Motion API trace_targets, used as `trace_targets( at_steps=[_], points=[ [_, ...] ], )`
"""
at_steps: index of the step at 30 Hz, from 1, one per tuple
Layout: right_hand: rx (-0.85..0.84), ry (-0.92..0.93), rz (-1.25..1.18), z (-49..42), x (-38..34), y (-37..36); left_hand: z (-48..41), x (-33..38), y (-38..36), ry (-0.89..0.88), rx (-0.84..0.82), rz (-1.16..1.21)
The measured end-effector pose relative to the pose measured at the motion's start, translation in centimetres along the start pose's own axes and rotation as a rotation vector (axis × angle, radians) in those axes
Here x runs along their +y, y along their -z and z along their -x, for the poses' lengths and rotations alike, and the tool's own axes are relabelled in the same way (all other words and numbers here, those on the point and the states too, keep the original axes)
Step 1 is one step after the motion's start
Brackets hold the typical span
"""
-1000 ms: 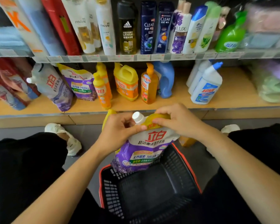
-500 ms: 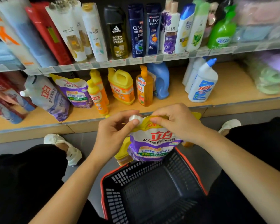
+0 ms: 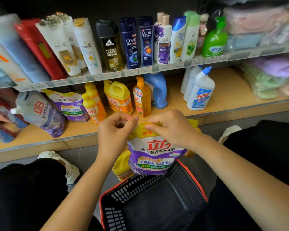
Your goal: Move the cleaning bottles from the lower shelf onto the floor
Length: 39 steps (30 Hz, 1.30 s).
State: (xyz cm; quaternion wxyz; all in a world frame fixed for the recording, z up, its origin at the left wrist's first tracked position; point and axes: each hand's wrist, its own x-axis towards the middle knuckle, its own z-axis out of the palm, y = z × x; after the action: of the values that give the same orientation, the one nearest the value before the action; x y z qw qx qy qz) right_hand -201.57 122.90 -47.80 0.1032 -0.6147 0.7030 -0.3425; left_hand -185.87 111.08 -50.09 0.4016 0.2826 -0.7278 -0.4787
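Detergent pouch [image 3: 154, 154], purple-white, yellow-topped; left hand [image 3: 114, 130] and right hand [image 3: 170, 129] grip its top.

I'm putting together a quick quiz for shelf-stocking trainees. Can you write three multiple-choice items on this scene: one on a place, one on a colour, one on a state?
1. Where does the blue bottle stand?
A) lower shelf
B) basket
C) floor

2. What colour is the cap of the front white bottle?
A) red
B) blue
C) green

3. How is the purple pouch held?
A) lying on the shelf
B) by one hand
C) by both hands

Answers:
1 A: it stands on the wooden shelf behind the orange pump bottle.
2 B: its angled cap is blue.
3 C: the left hand and the right hand both grip its top.
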Motion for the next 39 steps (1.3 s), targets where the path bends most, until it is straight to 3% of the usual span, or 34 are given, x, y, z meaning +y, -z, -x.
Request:
trace_targets(
  at_steps=[11, 18, 33, 39],
  points=[
    [0.022, -0.090, -0.155, -0.3, 0.9, 0.6, -0.8, 0.1, 0.7, -0.079, -0.129, 0.014],
    [0.043, -0.119, -0.152, -0.3, 1.4, 1.3, -1.0, 0.1, 1.2, -0.099, -0.356, 0.136],
    [0.057, -0.038, -0.088, -0.2, 0.8, 1.6, -0.1, -0.3, 0.0, -0.129, -0.080, 0.101],
    [0.026, 0.064, -0.036, 0.1, 0.7, 1.0, -0.1, -0.4, -0.6, -0.021, -0.029, 0.129]
  ],
)
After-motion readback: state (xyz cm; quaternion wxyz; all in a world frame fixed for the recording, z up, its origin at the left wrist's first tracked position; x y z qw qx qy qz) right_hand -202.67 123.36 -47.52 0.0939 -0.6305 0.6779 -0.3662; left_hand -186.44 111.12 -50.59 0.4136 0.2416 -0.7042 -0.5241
